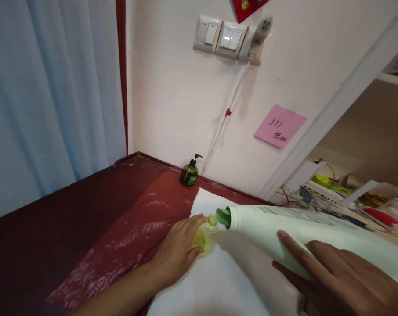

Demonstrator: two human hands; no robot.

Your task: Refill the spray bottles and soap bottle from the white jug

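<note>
A small see-through yellow-green bottle (pixel 208 239) with an uncapped neck stands on white paper (pixel 218 281). My left hand (pixel 179 243) is wrapped around its left side, fingers behind and thumb in front. From the right, a large pale green jug (pixel 265 224) lies tilted on its side in the air, its green spout close to the bottle's mouth. My right hand (pixel 337 272) grips the jug from the near side; part of that hand runs out of view. Whether liquid is flowing between the two openings, I cannot tell.
A dark green pump bottle (pixel 189 172) stands against the wall. Red plastic sheeting (pixel 142 228) covers part of the dark tabletop (pixel 70 228). A white cord (pixel 218 134) hangs from a wall plug. Cluttered shelves (pixel 357 193) are at right, a blue curtain (pixel 54 87) at left.
</note>
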